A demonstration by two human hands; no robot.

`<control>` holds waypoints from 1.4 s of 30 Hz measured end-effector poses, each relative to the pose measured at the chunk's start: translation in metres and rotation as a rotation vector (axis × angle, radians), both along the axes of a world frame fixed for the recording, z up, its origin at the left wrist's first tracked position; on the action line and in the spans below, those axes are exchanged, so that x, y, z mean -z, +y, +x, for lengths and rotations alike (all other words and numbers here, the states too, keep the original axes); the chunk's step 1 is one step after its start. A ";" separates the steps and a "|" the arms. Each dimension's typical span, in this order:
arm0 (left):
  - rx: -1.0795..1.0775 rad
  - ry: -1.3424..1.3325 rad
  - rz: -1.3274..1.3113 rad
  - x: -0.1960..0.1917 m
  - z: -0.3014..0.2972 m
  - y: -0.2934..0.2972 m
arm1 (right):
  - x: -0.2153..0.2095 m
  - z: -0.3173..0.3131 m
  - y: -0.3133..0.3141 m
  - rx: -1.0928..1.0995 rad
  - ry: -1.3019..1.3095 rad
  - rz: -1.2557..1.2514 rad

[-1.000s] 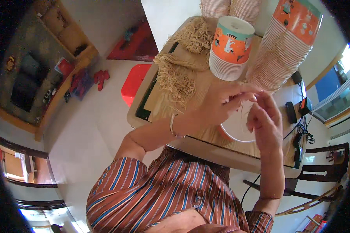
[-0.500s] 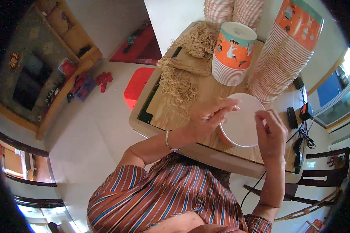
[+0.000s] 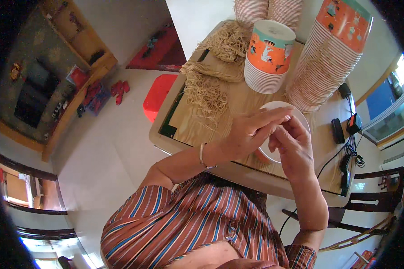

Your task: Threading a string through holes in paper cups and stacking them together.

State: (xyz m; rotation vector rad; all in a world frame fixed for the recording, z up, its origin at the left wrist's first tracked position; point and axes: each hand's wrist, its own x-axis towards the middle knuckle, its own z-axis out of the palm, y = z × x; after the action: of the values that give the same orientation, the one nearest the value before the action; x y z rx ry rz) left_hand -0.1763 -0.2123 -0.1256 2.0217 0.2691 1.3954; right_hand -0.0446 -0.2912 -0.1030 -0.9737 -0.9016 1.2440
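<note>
A paper tub point(image 3: 274, 106), white inside with a bit of orange outer wall showing, stands mouth up near the table's front edge. Over its mouth my two hands meet. My left hand point(image 3: 255, 133) reaches in from the left, a bracelet on its wrist, its fingers pressed together and pointing right. My right hand point(image 3: 296, 145) has curled fingers, their tips against the left fingertips. Whatever the fingertips hold is too small or hidden to tell. Left of the hands lies a loose bundle of tan strings point(image 3: 206, 96), with another string heap point(image 3: 231, 42) behind it.
Behind the tub stands a short stack of upturned orange and teal tubs point(image 3: 268, 58). A taller leaning stack point(image 3: 330, 58) is to its right, strings hanging on it. Black adapters and cables point(image 3: 354, 123) lie at the right edge. A red stool point(image 3: 159, 96) stands left, a dark chair point(image 3: 372, 201) right.
My right hand has moved left and inward, so its fingertips now meet those of my left hand. My left hand has shifted slightly right over the tub.
</note>
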 end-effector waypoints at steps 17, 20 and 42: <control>-0.008 0.025 -0.445 -0.013 -0.005 0.008 | -0.002 0.003 -0.004 0.117 -0.122 0.052; -0.090 0.246 -0.236 -0.013 -0.012 0.021 | 0.001 0.001 -0.004 0.165 -0.240 0.039; 0.336 0.533 -0.565 -0.024 -0.024 0.014 | 0.010 -0.001 -0.012 0.307 -0.807 0.181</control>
State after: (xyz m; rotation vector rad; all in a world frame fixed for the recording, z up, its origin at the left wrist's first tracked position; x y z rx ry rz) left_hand -0.2005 -0.1986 -0.1011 1.8037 0.4670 0.4804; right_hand -0.0453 -0.3028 -0.1129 -1.4322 -1.3862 0.4735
